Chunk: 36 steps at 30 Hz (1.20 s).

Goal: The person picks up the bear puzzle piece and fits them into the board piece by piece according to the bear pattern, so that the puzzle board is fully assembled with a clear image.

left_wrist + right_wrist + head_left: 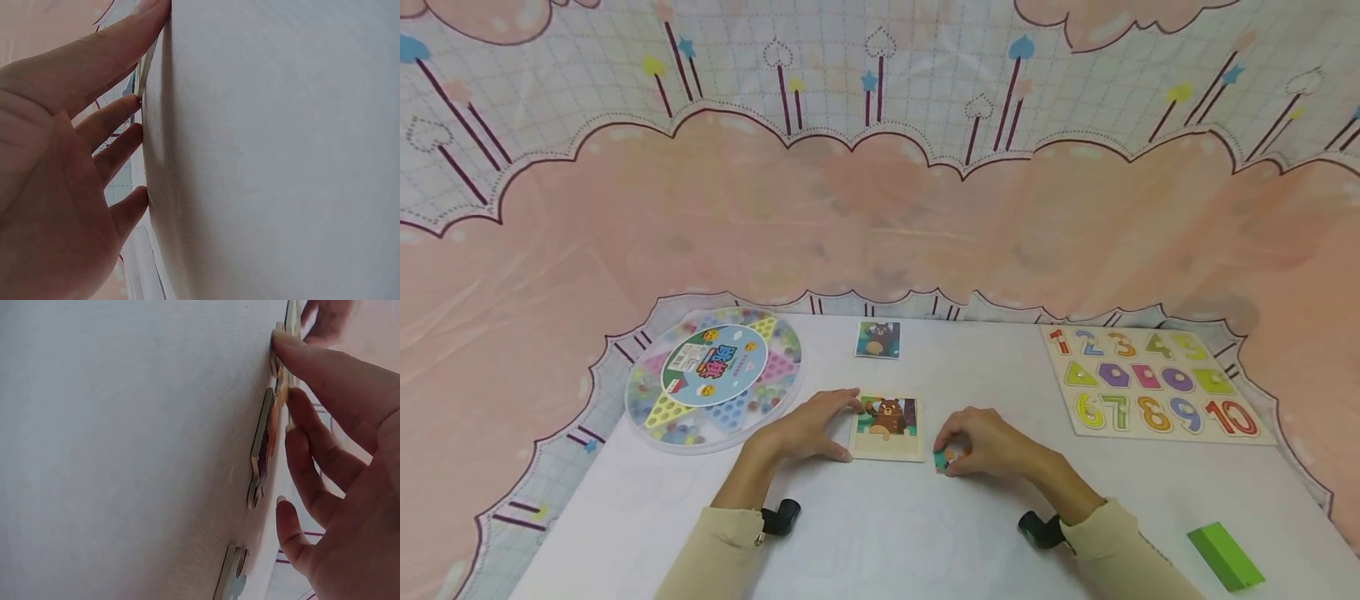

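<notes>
In the middle of the white table lies a wooden jigsaw tray [887,450], its upper part filled with a brown bear picture and its lower strip bare wood. My left hand [805,429] spreads its thumb and fingers along the tray's left edge, touching it. Beside the right edge, my right hand [992,446] pinches a small teal jigsaw piece [942,461] low at the tabletop. The right wrist view has a second jigsaw piece [259,444] lying under the fingers and another piece [231,578] nearer the wrist; the hand hides both in the head view.
Behind the tray lies a bear picture card [877,340]. A round Chinese checkers set [647,367] sits at the left. On the right are a wooden number-and-shape board [1078,396] and, nearer the front, a green block [1225,557]. A patterned cloth [880,225] hangs behind the table.
</notes>
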Motion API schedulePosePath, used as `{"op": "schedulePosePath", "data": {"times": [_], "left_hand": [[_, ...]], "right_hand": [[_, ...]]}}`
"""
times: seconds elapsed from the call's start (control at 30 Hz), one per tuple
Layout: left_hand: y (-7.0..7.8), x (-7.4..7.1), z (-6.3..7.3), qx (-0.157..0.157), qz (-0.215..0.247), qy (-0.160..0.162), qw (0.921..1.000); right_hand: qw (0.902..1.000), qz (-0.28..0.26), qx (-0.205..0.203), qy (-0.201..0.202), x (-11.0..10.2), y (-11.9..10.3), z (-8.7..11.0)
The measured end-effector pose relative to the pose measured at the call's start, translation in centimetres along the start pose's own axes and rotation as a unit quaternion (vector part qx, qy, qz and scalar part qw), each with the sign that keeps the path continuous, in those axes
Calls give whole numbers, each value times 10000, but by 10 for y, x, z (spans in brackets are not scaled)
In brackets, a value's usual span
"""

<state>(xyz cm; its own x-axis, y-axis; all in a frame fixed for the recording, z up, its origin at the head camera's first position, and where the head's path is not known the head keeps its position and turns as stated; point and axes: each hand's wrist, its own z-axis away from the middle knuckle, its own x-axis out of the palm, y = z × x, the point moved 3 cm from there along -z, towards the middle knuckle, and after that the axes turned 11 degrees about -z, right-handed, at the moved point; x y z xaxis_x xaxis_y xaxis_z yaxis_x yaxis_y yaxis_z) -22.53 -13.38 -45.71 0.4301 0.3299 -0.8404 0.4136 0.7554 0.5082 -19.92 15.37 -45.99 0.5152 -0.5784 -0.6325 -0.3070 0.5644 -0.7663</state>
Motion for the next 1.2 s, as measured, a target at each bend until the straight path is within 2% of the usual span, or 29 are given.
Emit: {"op": "schedulePosePath", "data": {"times": [0.17, 0.37, 0.57, 0.67, 0.87, 1.2], "left_hand": [[-2, 1, 1, -55, 93, -11, 9999], [-3, 1, 2, -22, 116, 39, 9999], [-7, 3, 5, -149, 180, 24, 9997], [-7, 3, 5, -122, 228, 3, 9997], [-3, 2, 4, -3, 144, -55, 9999], [-2, -1, 2, 62, 98, -28, 9999]], "right_hand": [[9997, -238, -22, -95, 2, -2, -2], [9997, -173, -120, -150, 2, -7, -4], [9988, -224, -177, -398, 1, -9, -6], [9978, -423, -259, -429, 1, -9, -5], [9958, -821, -349, -187, -2, -10, -7], [9903, -1235, -598, 221, 1, -26, -32]]}}
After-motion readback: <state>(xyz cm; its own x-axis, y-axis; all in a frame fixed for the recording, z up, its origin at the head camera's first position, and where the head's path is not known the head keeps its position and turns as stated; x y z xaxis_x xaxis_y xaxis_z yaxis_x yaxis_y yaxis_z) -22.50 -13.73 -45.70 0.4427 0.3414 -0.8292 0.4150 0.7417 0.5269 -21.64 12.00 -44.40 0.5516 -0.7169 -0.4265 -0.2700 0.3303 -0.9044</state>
